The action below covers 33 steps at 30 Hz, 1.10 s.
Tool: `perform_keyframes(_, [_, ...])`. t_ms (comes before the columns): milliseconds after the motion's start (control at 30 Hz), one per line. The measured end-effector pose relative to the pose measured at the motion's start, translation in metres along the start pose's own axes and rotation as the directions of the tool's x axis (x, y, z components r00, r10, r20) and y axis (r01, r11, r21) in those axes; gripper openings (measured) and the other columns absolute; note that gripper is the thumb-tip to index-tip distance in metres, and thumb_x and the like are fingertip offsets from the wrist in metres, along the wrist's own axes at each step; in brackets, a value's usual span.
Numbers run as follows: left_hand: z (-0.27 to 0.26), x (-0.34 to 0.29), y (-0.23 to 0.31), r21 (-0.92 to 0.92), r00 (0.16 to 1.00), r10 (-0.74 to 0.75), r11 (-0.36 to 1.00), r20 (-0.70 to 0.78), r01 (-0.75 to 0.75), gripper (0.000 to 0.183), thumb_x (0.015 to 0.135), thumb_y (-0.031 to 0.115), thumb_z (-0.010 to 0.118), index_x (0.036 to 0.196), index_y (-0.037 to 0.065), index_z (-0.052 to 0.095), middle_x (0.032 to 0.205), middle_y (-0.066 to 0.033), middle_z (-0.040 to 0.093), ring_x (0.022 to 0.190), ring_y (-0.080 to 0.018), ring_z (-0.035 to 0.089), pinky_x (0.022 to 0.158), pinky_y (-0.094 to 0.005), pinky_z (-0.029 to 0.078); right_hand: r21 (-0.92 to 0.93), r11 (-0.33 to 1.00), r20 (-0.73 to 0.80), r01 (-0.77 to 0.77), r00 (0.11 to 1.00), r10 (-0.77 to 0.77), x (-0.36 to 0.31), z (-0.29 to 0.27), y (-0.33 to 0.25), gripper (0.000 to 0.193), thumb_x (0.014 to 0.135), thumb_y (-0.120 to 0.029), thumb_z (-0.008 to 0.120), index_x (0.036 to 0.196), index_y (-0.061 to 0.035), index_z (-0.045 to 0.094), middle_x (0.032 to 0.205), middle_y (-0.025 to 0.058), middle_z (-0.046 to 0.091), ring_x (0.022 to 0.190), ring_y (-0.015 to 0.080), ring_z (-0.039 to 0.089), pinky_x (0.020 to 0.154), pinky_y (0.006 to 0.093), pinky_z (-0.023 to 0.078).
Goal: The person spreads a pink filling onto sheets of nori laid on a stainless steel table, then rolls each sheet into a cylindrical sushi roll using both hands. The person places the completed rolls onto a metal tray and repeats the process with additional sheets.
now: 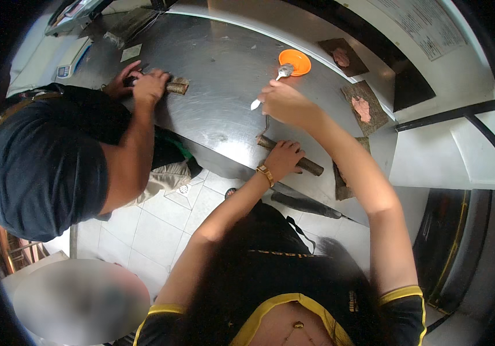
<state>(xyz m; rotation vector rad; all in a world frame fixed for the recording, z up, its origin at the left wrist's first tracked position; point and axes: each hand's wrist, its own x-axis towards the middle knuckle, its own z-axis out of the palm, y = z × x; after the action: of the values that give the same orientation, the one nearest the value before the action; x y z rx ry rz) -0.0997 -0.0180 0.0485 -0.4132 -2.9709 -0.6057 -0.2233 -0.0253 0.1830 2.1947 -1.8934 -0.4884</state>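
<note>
My left hand, with a gold watch on the wrist, lies over a dark brown roll near the table's front edge, fingers curled round it. A thin dark strand stands up at the roll's far left end. Farther out, my right hand is closed on a spoon with a white handle. The spoon's head carries a greyish substance and is at the near rim of an orange bowl, which has some greyish contents.
Flat brown sheets with pink meat lie along the table's right side. At left, a co-worker's hands press on another brown roll. A scale stands at the far left of the metal table.
</note>
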Motion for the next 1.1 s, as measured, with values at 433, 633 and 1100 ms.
perform_keyframes(433, [0.010,-0.008,-0.018,-0.013,0.977,0.043,0.999,-0.209,-0.047,0.039,0.073,0.036,0.072,0.103,0.014,0.062,0.113,-0.0059,0.056,0.113,-0.0247,0.048,0.100,-0.0435,0.033,-0.050,0.971,0.000,0.235,0.972,-0.235,0.054,0.025,-0.023,0.007,0.061,-0.015,0.063,0.054,-0.0158,0.064,0.059,-0.0009,0.061,0.070,0.0147,0.057,0.073,0.0270,0.039])
perform_keyframes(633, [0.011,-0.004,-0.007,0.073,0.985,0.007,0.997,-0.170,0.006,0.034,0.079,0.030,0.068,0.105,0.011,0.061,0.116,-0.0068,0.056,0.117,-0.0233,0.046,0.105,-0.0490,0.031,-0.068,0.962,-0.181,0.263,0.945,-0.272,0.056,0.012,-0.020,0.007,0.058,-0.019,0.064,0.052,-0.0152,0.062,0.057,-0.0002,0.060,0.066,0.0150,0.057,0.070,0.0274,0.041])
perform_keyframes(1100, [0.035,-0.005,0.002,0.022,0.984,-0.018,0.999,-0.178,0.022,0.025,0.087,0.019,0.053,0.109,0.008,0.055,0.123,-0.0094,0.052,0.119,-0.0255,0.046,0.104,-0.0568,0.029,-0.021,0.986,-0.012,0.168,0.986,-0.168,0.034,0.002,-0.021,0.010,0.066,-0.017,0.063,0.059,-0.0139,0.068,0.062,-0.0023,0.061,0.082,0.0157,0.056,0.079,0.0284,0.040])
